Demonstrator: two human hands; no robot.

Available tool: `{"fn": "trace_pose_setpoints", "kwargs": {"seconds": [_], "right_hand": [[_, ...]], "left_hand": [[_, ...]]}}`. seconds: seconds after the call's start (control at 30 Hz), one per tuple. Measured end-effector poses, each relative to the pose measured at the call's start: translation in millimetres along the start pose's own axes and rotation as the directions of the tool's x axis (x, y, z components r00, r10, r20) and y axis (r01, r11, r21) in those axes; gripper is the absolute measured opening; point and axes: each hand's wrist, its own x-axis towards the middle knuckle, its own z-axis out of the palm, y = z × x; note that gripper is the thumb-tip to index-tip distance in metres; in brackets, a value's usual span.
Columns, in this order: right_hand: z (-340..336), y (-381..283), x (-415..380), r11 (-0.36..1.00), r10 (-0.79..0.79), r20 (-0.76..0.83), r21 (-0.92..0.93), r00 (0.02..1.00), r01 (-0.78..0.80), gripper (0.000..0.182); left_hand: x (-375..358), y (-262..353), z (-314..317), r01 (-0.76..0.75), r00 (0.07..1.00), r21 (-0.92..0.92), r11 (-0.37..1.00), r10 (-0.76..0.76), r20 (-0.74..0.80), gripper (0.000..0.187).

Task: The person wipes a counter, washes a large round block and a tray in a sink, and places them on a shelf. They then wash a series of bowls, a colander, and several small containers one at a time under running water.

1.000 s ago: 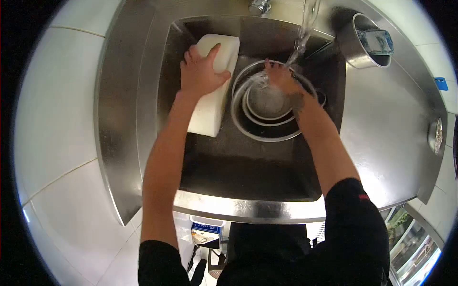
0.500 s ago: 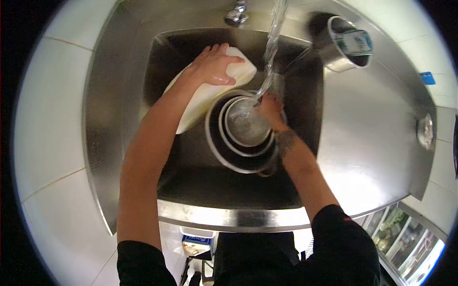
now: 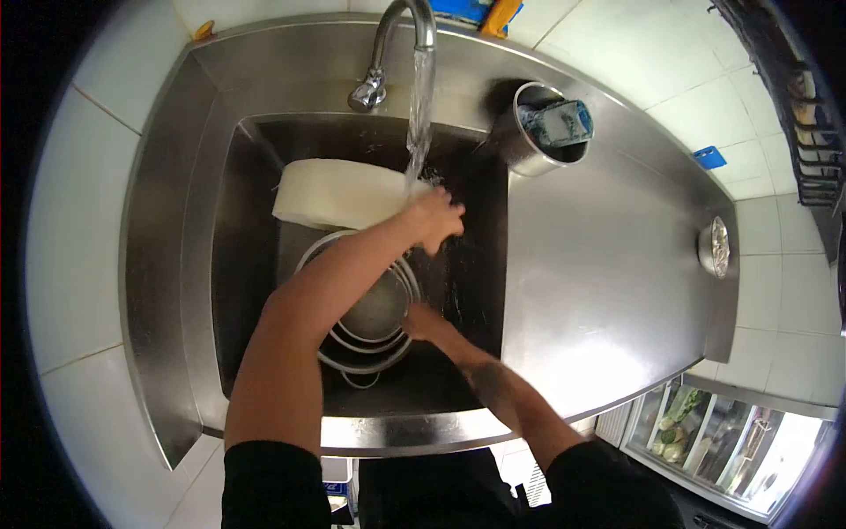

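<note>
Head view shows a person's left hand just beside the right end of a long, smooth, white block with rounded edges, which lies left to right across the far part of a dark-floored stainless-steel sink. That hand is half open, its fingers loosely spread and bent toward the right, and it appears to hold nothing; whether it touches the block cannot be told. The right hand is closed at the right rim of a stack of nested round metal bowls, near of the block, and seems to have hold of the rim, though blur hides the fingertips. Good handling here would probably mean a firm pinch on the rims so the bowls move as one, and a broad, flat palm on the block, since a wet, smooth surface is likely to slip. The left forearm crosses above the bowls, so keeping it high should avoid a knock. A clear, rippling stream of water falls from a curved chrome tap onto the block's right end. The bowls have thin, rolled-looking rims and greyish insides; a cylindrical steel container with a blue-green scrubbing pad stands far right, beside brushed, glossy steel counter.
</note>
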Motion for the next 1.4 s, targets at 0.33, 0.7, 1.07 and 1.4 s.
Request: {"fn": "trace_pose_setpoints", "kwargs": {"seconds": [0.33,0.7,1.07,1.4], "right_hand": [[-126.7,25.0,-121.6,0.782,-0.011,-0.832,0.339,0.555,0.524,0.032],[-77.1,12.3,-45.3,-0.279,0.481,-0.432,0.750,0.763,0.600,0.057],[-55.0,18.5,-61.6,-0.706,0.176,0.070,0.704,0.982,0.076,0.069],[-72.2,75.8,78.5,-0.212,0.066,-0.524,0.824,0.849,0.525,0.062]], "left_hand": [[-64.0,-3.9,-22.8,0.507,0.801,-0.308,0.805,-0.572,-0.175,0.069],[-30.9,10.4,-25.2,0.811,-0.010,-0.580,-0.080,-0.992,0.123,0.091],[-189.9,32.6,115.4,-0.483,0.264,-0.527,-0.699,-0.690,0.674,0.043],[-213.9,40.5,140.4,0.438,0.158,-0.769,-0.466,-0.802,0.576,0.061]]}}
